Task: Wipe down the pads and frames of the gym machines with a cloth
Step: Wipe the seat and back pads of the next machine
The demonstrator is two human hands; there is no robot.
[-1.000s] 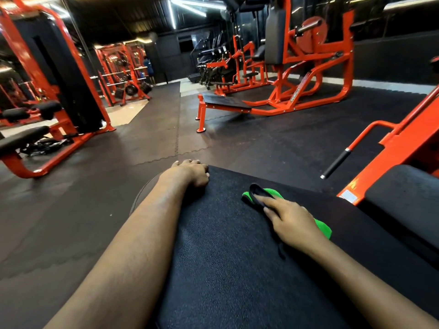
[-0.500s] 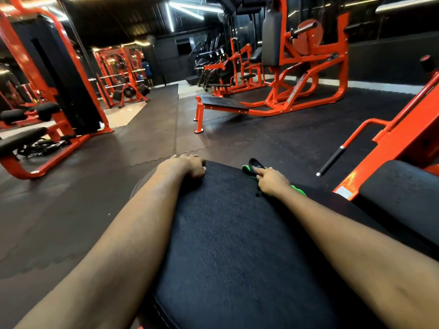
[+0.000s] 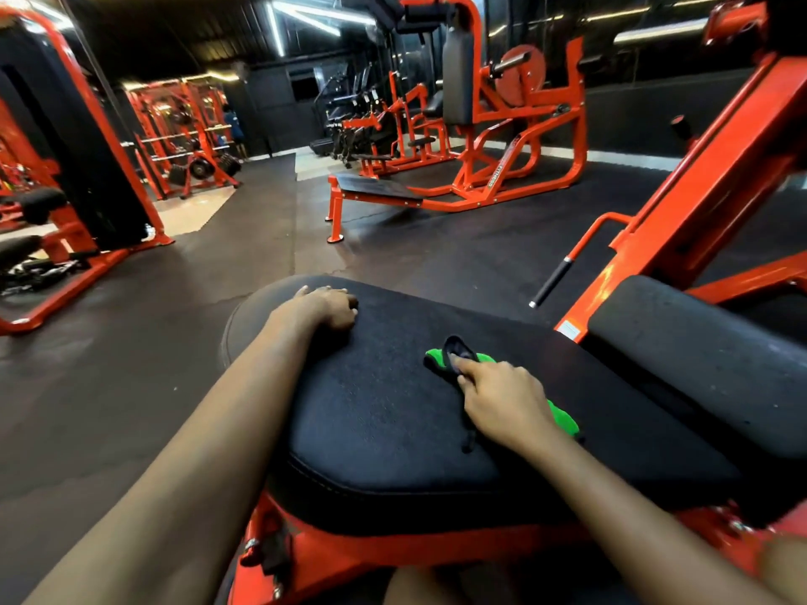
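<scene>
One grainy black pad [image 3: 393, 412]: left hand [image 3: 321, 310] grips its rounded edge, right hand [image 3: 502, 403] clutches crumpled green cloth [image 3: 562, 417].

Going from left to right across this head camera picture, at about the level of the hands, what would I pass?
Left machine → left hand → green cloth with the right hand on it → side pad.

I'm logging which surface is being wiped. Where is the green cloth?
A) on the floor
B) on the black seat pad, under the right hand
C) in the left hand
B: the green cloth lies on the black seat pad beneath the right hand; the left hand holds no cloth.
</scene>
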